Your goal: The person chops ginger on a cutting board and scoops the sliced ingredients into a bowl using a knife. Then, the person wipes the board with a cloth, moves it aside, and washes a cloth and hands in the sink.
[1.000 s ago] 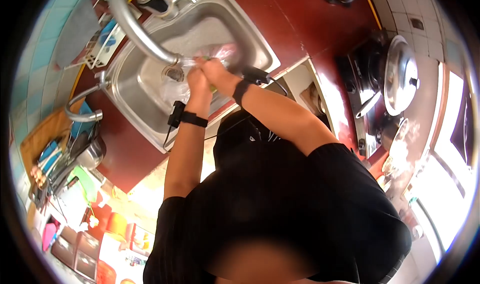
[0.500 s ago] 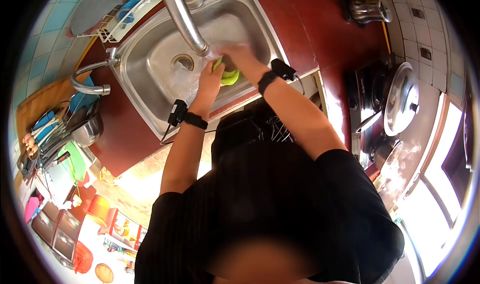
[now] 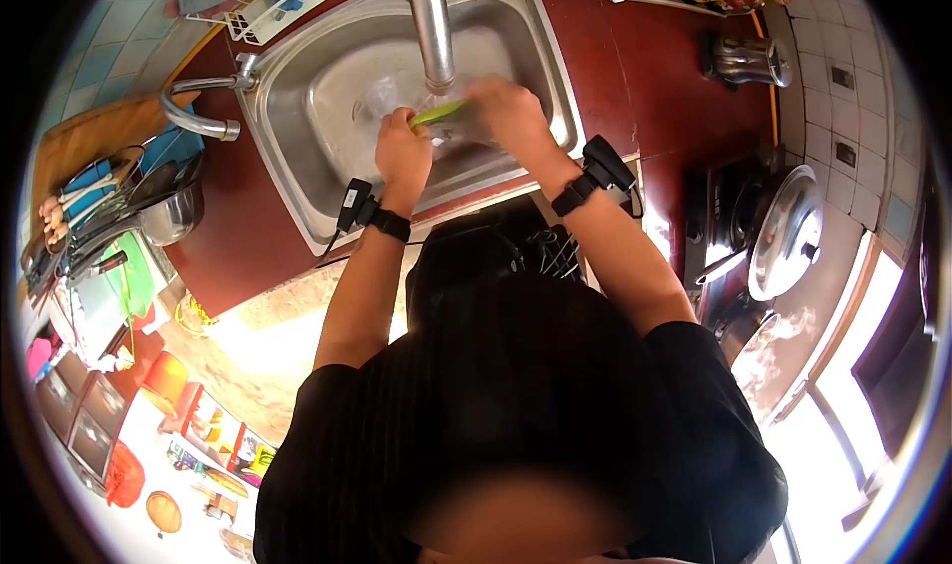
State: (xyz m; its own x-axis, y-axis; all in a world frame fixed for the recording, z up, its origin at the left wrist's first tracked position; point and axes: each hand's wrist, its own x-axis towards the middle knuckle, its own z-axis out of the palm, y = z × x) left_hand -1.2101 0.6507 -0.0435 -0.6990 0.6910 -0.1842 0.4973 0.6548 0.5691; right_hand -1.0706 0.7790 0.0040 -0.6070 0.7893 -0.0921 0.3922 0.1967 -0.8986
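Observation:
In the steel sink, my left hand is closed around the left end of a long, bright green thing, slim and tapered; its exact kind is unclear. My right hand is at the other end of it, with fingers smeared by motion, so their grip does not show. Just above both hands hangs the spout of the tap. Something clear and shiny, like thin plastic or water, lies on the sink floor behind my left hand.
A second curved tap stands at the sink's left rim. A white wire rack is behind it. Left on the red counter are a metal bowl and utensils. To the right stand a metal pot and a lidded pan; steam rises nearby.
The view has shifted, so the sink appears higher and farther right. My hands have spread apart, and the green thing, bunched low between them before, now stretches out between them.

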